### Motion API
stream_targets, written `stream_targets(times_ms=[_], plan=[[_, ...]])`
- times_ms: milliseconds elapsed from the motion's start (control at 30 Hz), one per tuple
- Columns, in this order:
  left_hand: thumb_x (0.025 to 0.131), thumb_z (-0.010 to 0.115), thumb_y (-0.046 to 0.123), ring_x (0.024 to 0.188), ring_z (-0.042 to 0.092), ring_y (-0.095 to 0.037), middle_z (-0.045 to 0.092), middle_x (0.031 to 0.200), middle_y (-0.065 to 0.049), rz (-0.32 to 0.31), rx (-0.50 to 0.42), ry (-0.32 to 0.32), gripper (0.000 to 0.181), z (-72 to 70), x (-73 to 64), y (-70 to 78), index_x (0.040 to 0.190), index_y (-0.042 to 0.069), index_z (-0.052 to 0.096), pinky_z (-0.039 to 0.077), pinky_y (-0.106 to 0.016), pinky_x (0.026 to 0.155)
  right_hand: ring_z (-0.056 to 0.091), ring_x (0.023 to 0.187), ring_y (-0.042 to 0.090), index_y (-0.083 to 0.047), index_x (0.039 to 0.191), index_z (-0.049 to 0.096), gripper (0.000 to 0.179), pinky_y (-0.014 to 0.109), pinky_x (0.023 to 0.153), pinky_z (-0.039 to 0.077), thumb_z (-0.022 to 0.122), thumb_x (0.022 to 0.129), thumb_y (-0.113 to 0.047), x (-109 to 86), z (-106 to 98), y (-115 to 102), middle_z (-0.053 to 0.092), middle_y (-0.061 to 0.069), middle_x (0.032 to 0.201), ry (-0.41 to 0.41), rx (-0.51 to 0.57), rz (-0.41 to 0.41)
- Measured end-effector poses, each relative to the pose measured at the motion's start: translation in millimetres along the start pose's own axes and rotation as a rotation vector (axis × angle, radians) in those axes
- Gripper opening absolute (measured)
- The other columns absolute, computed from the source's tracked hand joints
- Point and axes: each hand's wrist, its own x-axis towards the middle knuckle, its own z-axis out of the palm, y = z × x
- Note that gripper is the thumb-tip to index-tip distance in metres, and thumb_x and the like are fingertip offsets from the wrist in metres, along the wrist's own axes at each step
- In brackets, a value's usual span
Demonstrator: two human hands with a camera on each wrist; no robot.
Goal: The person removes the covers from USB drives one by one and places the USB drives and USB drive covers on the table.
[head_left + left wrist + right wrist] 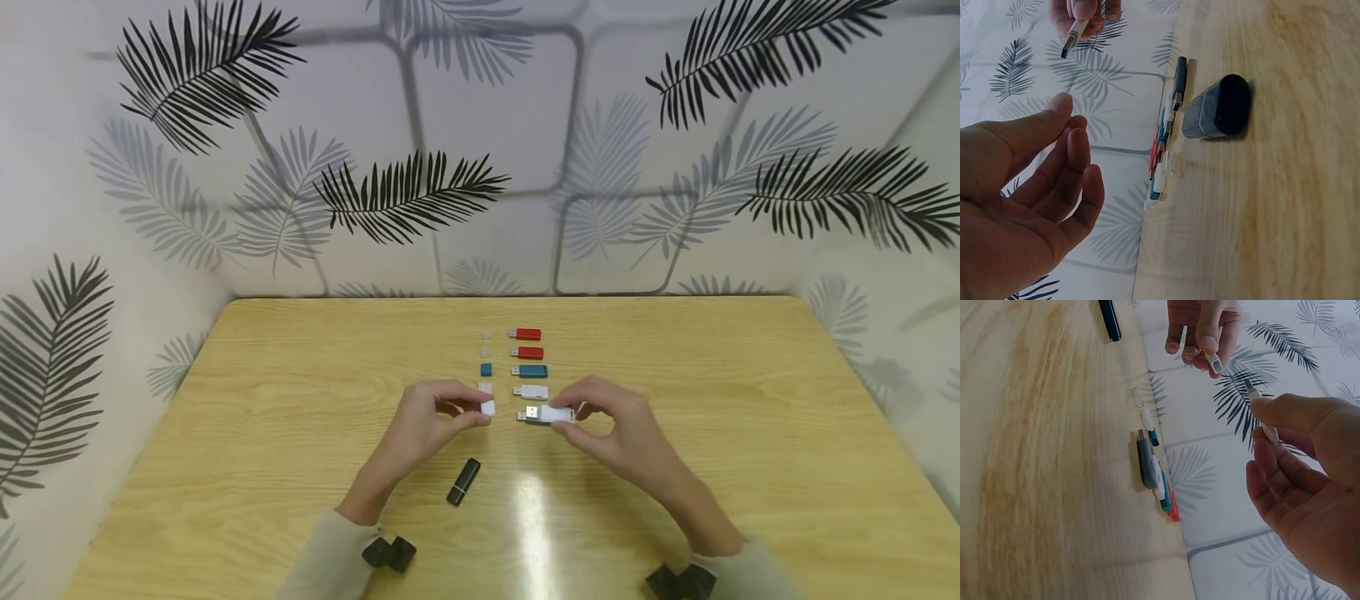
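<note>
Between thumb and fingertips my left hand (pixel 427 417) pinches a small white cap (pixel 488 408). In the right wrist view the hollow end of this cap (pixel 1215 364) shows. My right hand (pixel 618 421) holds a white USB stick (pixel 558 413), its bare metal plug (pixel 532 412) pointing left toward the cap. Cap and stick are apart, both raised above the table. Below the stick a dark grey USB stick (pixel 1145 464) lies on the table, partly covered in the head view. The left wrist view hides the cap behind the fingers.
Uncapped USB sticks lie in a column: red (pixel 528 334), another red (pixel 531 353), blue (pixel 532 372), white (pixel 534 392). Left of them are clear caps (pixel 485 352), a blue cap (pixel 486 369) and a white cap (pixel 485 387). A black capped stick (pixel 463 482) lies nearer on the wooden table (pixel 262 417).
</note>
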Motion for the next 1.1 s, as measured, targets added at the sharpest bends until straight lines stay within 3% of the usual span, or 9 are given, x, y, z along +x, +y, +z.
stream_targets(times_ms=[400, 867, 1100], plan=[[0.083, 0.084, 0.006, 0.084, 0.068, -0.012, 0.077, 0.098, 0.001, -0.069, 0.116, 0.052, 0.019, 6.1, -0.6, -11.1, 0.102, 0.006, 0.082, 0.059, -0.030, 0.075, 0.062, 0.084, 0.016, -0.015, 0.100, 0.078, 0.025, 0.036, 0.069, 0.059, 0.085, 0.082, 0.000, -6.0, 6.0, 18.1, 0.069, -0.007, 0.100, -0.015, -0.107, 0.108], [0.088, 0.081, 0.007, 0.078, 0.064, -0.009, 0.073, 0.088, 0.003, -0.139, 0.166, -0.034, 0.012, 11.6, -2.7, -20.7, 0.100, 0.009, 0.081, 0.055, -0.024, 0.070, 0.063, 0.080, 0.020, -0.012, 0.098, 0.076, 0.024, 0.031, 0.067, 0.057, 0.084, 0.081, 0.003, -9.4, 18.2, 25.0, 0.068, -0.004, 0.093, -0.067, -0.126, 0.210], [0.088, 0.082, 0.009, 0.074, 0.063, -0.011, 0.072, 0.085, 0.003, -0.164, 0.130, -0.070, 0.011, 12.0, -2.9, -23.3, 0.099, 0.010, 0.081, 0.053, -0.024, 0.065, 0.062, 0.079, 0.017, -0.013, 0.098, 0.077, 0.021, 0.028, 0.065, 0.052, 0.083, 0.084, 0.001, -10.2, 20.9, 25.7, 0.067, -0.006, 0.091, -0.119, -0.130, 0.266]])
